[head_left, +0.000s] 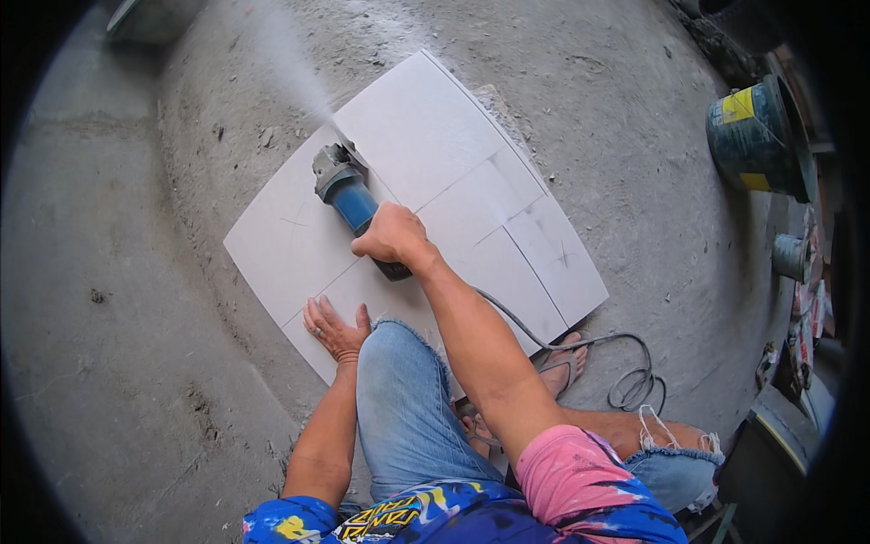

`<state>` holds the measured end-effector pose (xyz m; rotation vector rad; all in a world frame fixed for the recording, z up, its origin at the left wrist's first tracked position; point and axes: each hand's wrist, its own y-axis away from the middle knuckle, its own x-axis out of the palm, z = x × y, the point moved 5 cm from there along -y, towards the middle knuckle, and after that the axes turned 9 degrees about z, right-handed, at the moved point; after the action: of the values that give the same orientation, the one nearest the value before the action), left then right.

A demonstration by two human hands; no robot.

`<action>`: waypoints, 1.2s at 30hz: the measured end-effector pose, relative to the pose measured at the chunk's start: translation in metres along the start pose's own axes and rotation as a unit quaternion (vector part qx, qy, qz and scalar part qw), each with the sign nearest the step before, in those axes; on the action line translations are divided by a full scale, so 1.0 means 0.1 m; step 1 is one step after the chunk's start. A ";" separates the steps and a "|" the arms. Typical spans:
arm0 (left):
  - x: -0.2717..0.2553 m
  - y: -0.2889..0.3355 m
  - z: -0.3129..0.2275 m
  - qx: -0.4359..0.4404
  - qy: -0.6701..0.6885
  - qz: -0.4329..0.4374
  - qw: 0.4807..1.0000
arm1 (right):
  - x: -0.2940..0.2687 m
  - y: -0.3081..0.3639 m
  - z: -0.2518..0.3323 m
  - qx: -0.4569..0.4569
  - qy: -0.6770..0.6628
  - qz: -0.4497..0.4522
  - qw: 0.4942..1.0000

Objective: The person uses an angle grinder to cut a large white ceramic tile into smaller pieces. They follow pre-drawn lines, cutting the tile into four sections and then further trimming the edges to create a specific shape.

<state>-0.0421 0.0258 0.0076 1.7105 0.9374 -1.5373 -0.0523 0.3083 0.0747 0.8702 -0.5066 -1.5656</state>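
Note:
A blue angle grinder [352, 200] with a grey metal head is gripped from above by my right hand [395, 235], fingers wrapped round its body. Its disc edge meets a large white tile [453, 127] along a cut line, and a plume of pale dust [294, 63] shoots away from the far edge. Thin pencil lines and cross marks run over the tile, with a dark slit in its right part. My left hand [336, 329] lies flat on the near left part of the tile, fingers stretched out, next to my knee.
The grinder's grey cord [634, 340] loops over the floor past my sandalled foot [564, 364]. A dark green bucket [757, 136] with yellow labels is at the far right, a smaller can [790, 257] nearer. The rough concrete floor [109, 381] carries dust and crumbs.

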 end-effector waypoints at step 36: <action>-0.03 -0.06 0.02 -0.002 -0.011 0.012 1.000 | 0.05 0.10 -0.13 -0.008 -0.002 -0.005 1.000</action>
<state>-0.0478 0.0272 0.0105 1.6924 0.9060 -1.5347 -0.0361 0.3032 0.0729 0.8596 -0.4926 -1.5789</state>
